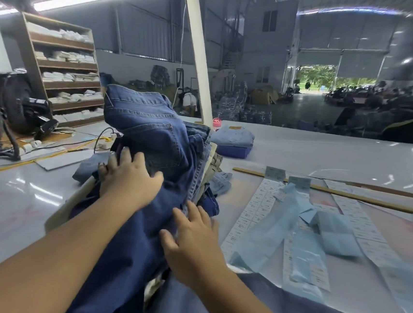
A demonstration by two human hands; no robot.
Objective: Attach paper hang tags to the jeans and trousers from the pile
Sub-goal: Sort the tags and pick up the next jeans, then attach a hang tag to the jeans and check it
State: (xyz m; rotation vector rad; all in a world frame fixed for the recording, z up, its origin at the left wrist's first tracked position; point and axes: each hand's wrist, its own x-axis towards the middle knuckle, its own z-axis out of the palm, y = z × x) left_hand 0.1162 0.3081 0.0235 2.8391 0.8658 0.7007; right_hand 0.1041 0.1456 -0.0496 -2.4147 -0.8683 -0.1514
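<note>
A pile of dark blue jeans [149, 135] rises in the middle of the white table [327, 152], with beige trousers showing under it. My left hand [130, 176] lies on the upper part of the pile, fingers spread over the denim near a back pocket. My right hand [192, 240] rests flat lower down on the same dark jeans, fingers straight along a seam. Neither hand grips anything. White label sheets [253, 208] and pale blue paper tags [301, 231] lie on the table to the right of the pile.
Folded light jeans [235, 136] sit behind the pile beside a slanted white post [200, 54]. A long wooden stick [348, 192] lies across the table at the right. A black fan [16, 105], cables and a shelf of white stock [67, 72] stand at the left.
</note>
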